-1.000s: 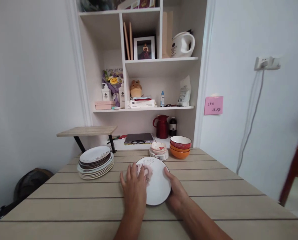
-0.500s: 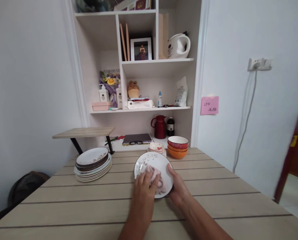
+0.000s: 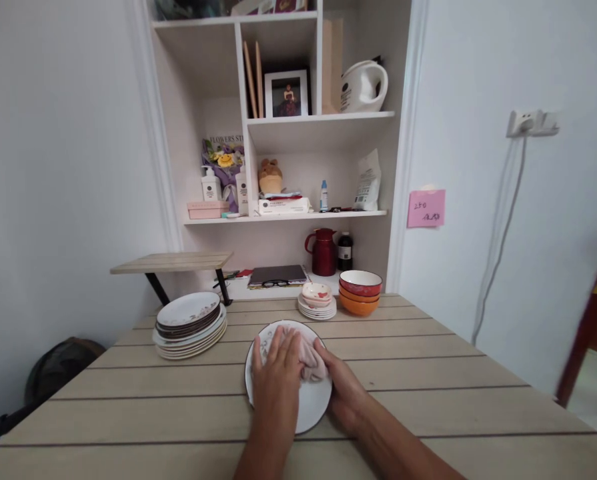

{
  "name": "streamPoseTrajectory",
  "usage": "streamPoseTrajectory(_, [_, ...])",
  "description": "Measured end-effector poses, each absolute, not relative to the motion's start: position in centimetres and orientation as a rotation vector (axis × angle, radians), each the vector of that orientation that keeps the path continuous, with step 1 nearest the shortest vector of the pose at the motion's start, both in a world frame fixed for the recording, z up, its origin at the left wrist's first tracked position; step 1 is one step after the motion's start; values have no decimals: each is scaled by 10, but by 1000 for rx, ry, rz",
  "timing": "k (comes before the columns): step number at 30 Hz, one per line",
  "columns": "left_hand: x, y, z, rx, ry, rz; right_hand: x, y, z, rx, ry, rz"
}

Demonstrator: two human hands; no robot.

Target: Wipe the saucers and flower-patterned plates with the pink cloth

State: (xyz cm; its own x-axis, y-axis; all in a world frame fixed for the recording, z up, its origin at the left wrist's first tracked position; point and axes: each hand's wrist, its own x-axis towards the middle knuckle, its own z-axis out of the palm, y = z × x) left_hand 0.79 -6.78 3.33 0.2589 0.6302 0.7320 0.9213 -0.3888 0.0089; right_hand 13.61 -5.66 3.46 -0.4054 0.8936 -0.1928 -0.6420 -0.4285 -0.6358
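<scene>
A white plate (image 3: 312,408) with a dark rim and a leafy pattern is tilted above the tabletop in front of me. My right hand (image 3: 348,393) grips its right edge, thumb on the upper face and the other fingers hidden behind. Over the plate lies my left hand (image 3: 277,377), its fingers fairly straight and pressed to the surface. A crumpled pale pink cloth (image 3: 312,363) is under and beside those fingers, held against the plate; the left thumb is hidden.
A plate stack (image 3: 191,330) stands at the left near a small raised shelf (image 3: 173,263). Behind my plate are small dishes (image 3: 317,303) and stacked red and orange bowls (image 3: 360,293). Farther back stand a red jug (image 3: 323,253) and a dark bottle (image 3: 345,252).
The plate has come nearer to me and slightly left, uncovering the small dishes behind. My left hand has shifted the cloth towards the plate's upper part, its fingers straighter than before.
</scene>
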Motion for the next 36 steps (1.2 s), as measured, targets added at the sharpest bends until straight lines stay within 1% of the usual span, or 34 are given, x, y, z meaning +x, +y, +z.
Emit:
streamPoseTrajectory(6, [3,-70,38,-1974,-1605,-962,144,-51,35,-644,-510,1912])
streamPoseTrajectory(14, [13,-74,26,-2068,-1373,-993,169,-39,35,-672,-452,1780])
streamPoseTrajectory(16, [15,-74,21,-2095,-1315,-1005,166,-42,37,-626,-480,1812])
streamPoseTrajectory(21, [12,-70,21,-2161,-1212,-983,145,-57,41,-484,-490,2020])
streamPoseTrajectory(24, [9,-69,27,-2128,-1355,-946,136,-61,40,-547,-498,2022])
streamPoseTrajectory(27, [5,-70,32,-2048,-1555,-932,138,-59,37,-650,-514,1951])
streamPoseTrajectory(30, [2,-71,33,-2007,-1650,-932,146,-52,34,-683,-504,1878])
streamPoseTrajectory(33, [3,-72,30,-2051,-1584,-932,157,-45,32,-666,-462,1817])
streamPoseTrajectory(36, [7,-71,24,-2148,-1367,-935,167,-40,32,-648,-432,1787])
